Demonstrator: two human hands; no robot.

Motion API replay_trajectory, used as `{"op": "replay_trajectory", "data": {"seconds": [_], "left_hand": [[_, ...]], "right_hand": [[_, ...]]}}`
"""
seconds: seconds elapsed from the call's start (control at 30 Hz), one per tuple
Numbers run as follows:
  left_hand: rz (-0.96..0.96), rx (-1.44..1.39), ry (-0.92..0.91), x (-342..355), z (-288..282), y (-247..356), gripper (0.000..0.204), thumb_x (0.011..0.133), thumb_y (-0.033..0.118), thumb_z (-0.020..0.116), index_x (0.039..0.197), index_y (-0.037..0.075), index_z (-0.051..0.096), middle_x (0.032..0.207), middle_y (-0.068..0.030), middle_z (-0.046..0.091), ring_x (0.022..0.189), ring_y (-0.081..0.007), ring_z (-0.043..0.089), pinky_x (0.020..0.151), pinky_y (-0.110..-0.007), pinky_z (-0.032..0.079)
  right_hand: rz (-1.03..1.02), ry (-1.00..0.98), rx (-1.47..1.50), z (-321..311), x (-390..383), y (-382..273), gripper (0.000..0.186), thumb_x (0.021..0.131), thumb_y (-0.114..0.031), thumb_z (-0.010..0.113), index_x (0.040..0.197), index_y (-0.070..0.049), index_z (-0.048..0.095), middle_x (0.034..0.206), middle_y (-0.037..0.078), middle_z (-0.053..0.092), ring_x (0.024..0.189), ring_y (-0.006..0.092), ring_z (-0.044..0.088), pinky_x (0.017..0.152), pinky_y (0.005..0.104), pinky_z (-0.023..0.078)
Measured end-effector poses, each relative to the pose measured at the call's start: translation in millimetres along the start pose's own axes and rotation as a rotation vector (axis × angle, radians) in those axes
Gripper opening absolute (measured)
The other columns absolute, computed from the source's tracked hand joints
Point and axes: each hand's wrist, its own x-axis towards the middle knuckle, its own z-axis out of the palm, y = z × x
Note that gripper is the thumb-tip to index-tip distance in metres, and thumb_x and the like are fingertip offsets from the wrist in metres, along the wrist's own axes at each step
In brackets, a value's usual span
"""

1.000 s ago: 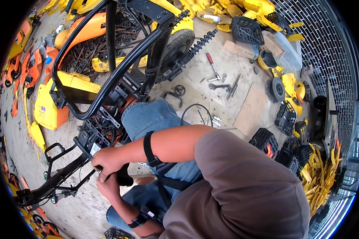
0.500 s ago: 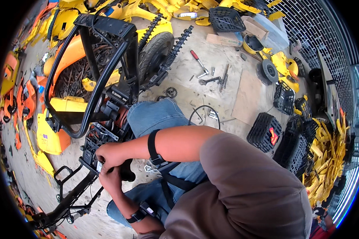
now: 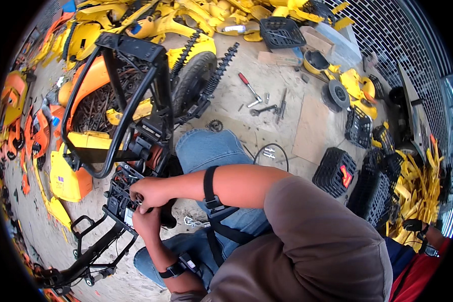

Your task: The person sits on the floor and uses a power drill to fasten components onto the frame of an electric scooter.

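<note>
A black scooter frame (image 3: pixel 158 83) stands on the floor to my left, its rear wheel (image 3: pixel 196 75) and two coil shocks attached. Both my hands meet at its middle, over black parts and wiring (image 3: pixel 122 189). My right hand (image 3: pixel 151 193) reaches across, fingers pinched together on something too small to name. Just below it, my left hand (image 3: pixel 147 222) is closed beside a small whitish piece (image 3: pixel 129 217) on the frame; its grip is hidden.
Ahead lie a red-handled ratchet (image 3: pixel 249 86), a sprocket (image 3: pixel 215 125) and a black cable loop (image 3: pixel 272 147). Black crates (image 3: pixel 333 171) and yellow panels (image 3: pixel 412 201) stand right. A person in red (image 3: pixel 412 274) is at lower right. Orange and yellow panels (image 3: pixel 65 173) lie left.
My view has shifted, so the frame and hands sit slightly further right in the picture. My hands stay at the same part of the frame. More of the person in red shows.
</note>
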Motion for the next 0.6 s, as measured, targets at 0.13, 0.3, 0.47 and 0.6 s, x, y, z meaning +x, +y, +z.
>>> {"op": "replay_trajectory", "data": {"seconds": [0.13,0.3,0.47,0.6], "left_hand": [[0.000,0.099,0.059,-5,2,2,0.052,0.076,0.044,0.077,0.110,0.005,0.073,0.086,-0.0252,0.072,0.087,-0.0440,0.071,0.074,-0.051,0.056],[-0.048,0.043,0.030,-13,-1,-1,0.041,0.075,0.040,0.075,0.095,0.004,0.075,0.084,-0.0233,0.072,0.084,-0.0435,0.071,0.073,-0.051,0.056],[-0.113,0.053,0.021,-17,-4,5,0.041,0.072,0.039,0.078,0.093,0.003,0.073,0.084,-0.0244,0.072,0.082,-0.0435,0.071,0.072,-0.050,0.056],[-0.098,0.016,-0.054,-19,-12,4,0.062,0.073,0.038,0.079,0.126,0.008,0.066,0.087,-0.0222,0.074,0.086,-0.0422,0.072,0.074,-0.048,0.057]], "right_hand": [[-0.036,-0.167,0.184,-3,0,-5,0.048,0.077,-0.008,0.077,0.122,-0.002,0.063,0.115,0.013,0.069,0.108,0.0263,0.067,0.093,0.0403,0.052],[0.022,-0.066,-0.107,-1,-9,-18,0.057,0.073,-0.029,0.089,0.118,-0.003,0.065,0.112,0.018,0.067,0.105,0.0323,0.065,0.090,0.0405,0.051],[0.013,-0.117,-0.019,-3,-6,-23,0.054,0.074,-0.014,0.084,0.122,-0.001,0.064,0.103,0.017,0.069,0.096,0.0323,0.067,0.084,0.0418,0.053],[-0.044,-0.210,0.126,0,-6,-16,0.068,0.074,-0.002,0.074,0.139,-0.002,0.055,0.110,0.012,0.070,0.096,0.0254,0.066,0.087,0.0367,0.053]]}}
